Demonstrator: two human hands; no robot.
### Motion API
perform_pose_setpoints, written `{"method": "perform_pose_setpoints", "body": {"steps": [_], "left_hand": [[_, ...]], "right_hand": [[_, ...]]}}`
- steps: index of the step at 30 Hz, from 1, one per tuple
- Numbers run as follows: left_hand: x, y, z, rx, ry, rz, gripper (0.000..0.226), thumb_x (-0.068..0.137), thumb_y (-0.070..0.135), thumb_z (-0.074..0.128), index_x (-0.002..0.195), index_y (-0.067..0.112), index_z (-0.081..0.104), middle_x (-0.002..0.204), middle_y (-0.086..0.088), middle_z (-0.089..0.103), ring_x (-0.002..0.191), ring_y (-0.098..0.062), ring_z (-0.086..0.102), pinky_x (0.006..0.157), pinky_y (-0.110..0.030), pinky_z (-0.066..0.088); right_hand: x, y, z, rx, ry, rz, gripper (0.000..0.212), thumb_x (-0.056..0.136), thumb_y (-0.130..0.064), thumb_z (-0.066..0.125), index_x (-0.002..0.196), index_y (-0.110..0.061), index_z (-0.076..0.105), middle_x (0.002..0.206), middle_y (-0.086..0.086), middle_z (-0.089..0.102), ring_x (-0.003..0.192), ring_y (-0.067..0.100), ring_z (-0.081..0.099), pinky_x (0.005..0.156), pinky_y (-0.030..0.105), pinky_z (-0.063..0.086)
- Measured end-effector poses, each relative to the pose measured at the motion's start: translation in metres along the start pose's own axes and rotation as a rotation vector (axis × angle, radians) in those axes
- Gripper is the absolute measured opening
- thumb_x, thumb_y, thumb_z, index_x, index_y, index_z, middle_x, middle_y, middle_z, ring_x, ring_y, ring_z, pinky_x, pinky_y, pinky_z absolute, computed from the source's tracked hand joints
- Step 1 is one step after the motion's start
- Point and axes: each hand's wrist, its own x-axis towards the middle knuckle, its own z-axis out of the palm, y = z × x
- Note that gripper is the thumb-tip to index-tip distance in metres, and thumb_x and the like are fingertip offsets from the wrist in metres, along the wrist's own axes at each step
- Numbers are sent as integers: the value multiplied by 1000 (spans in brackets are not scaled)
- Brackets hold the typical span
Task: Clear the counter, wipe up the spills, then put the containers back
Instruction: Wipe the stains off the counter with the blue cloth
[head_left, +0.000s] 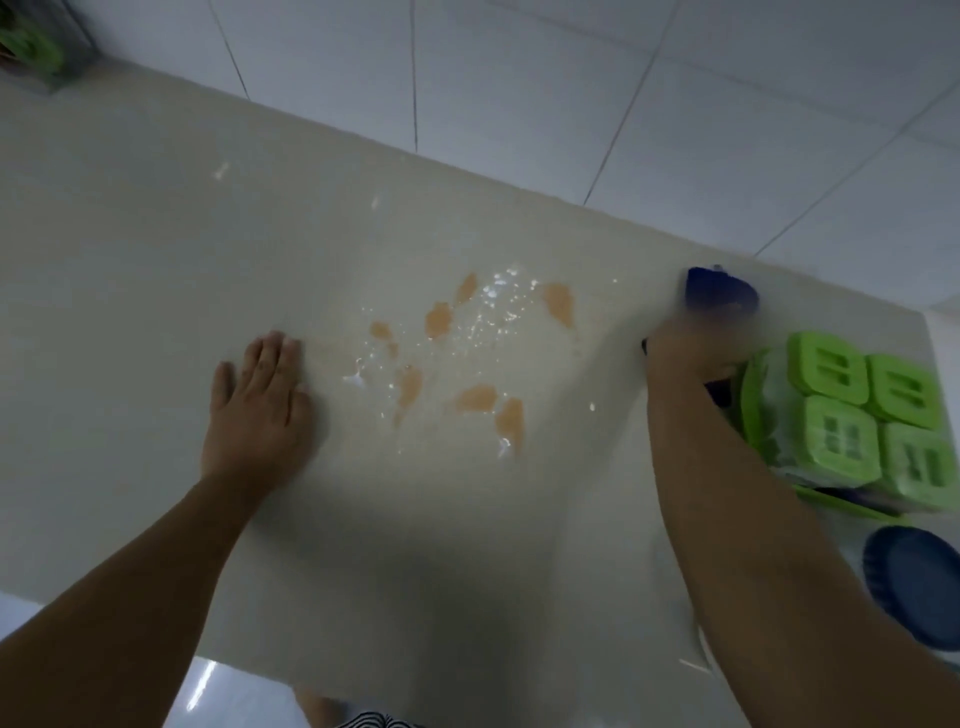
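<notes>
Orange-brown spills (441, 319) and shiny wet drops lie in patches across the middle of the beige counter (156, 249). My left hand (260, 402) rests flat on the counter just left of the spills, fingers straight. My right hand (685, 348) grips a dark blue object (719, 293) at the counter's right side; motion blur hides what it is. Just right of that hand stands a cluster of containers with green lids (862, 415).
A dark blue round lid or dish (919, 587) sits at the lower right edge. A wire rack with green things (36, 47) stands at the far left corner. White wall tiles (519, 78) back the counter. The floor shows below the front edge.
</notes>
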Motion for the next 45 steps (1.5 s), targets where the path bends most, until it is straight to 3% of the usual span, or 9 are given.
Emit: {"method": "perform_pose_setpoints", "body": {"steps": [3, 7, 13, 23, 29, 33, 37, 40, 45], "left_hand": [[1, 0, 0, -8, 2, -1, 72, 87, 43, 6, 152, 14, 15, 161, -4, 11, 149, -15, 4, 119, -39, -4], [3, -1, 0, -11, 6, -2, 73, 86, 43, 6, 152, 14, 16, 161, -4, 12, 149, -16, 5, 119, -39, -3], [4, -2, 1, -1, -4, -10, 71, 87, 39, 9, 152, 14, 17, 161, -4, 13, 149, -16, 6, 120, -40, -1], [3, 0, -1, -9, 5, 12, 60, 95, 31, 18, 152, 12, 18, 160, -7, 15, 149, -19, 8, 120, -42, 0], [2, 0, -4, -6, -7, 23, 54, 100, 24, 25, 152, 10, 17, 160, -8, 14, 149, -20, 7, 120, -45, 0], [1, 0, -5, -7, -30, 22, 54, 100, 24, 26, 152, 11, 15, 161, -7, 13, 150, -19, 6, 120, -44, -1], [2, -1, -4, -3, -26, 26, 59, 96, 30, 18, 152, 11, 16, 161, -7, 14, 149, -19, 7, 120, -44, -1], [2, 0, -4, -4, -25, 21, 65, 90, 33, 10, 152, 12, 16, 161, -6, 13, 150, -18, 6, 120, -43, -2], [4, -1, -2, -15, -16, 11, 65, 90, 33, 12, 152, 13, 16, 161, -6, 13, 150, -18, 5, 120, -43, -2]], "right_hand": [[19, -32, 7, 10, -76, -59, 64, 95, -19, 44, 152, -17, 15, 155, 12, 23, 138, 36, 25, 115, 47, 20], [-10, -66, 23, 3, -203, -436, 57, 94, -12, 38, 149, -22, 27, 152, 6, 34, 129, 35, 36, 106, 42, 33], [-67, -38, 31, 210, -513, -795, 50, 94, -4, 42, 137, -28, 49, 143, -4, 48, 125, 23, 38, 109, 28, 32], [-61, 41, -6, 51, -37, -410, 46, 98, -20, 41, 144, -30, 39, 146, -1, 46, 115, 32, 44, 99, 40, 40], [-191, 42, 5, 65, -76, -533, 47, 96, -22, 46, 142, -32, 41, 145, -8, 47, 99, 26, 45, 87, 38, 45], [-207, 42, 4, 165, -104, -620, 45, 94, -14, 51, 137, -27, 49, 137, -7, 56, 99, 24, 47, 87, 34, 47], [-146, 48, -15, 256, 100, -353, 43, 93, -8, 46, 134, -20, 54, 128, 6, 62, 101, 36, 53, 85, 32, 39], [-104, 40, -20, 60, 65, -86, 47, 99, -16, 41, 145, -20, 38, 146, 8, 44, 124, 37, 41, 101, 42, 34], [-103, -21, 12, -15, -68, -235, 55, 98, -21, 39, 151, -21, 23, 155, 7, 29, 127, 35, 36, 103, 41, 33]]}}
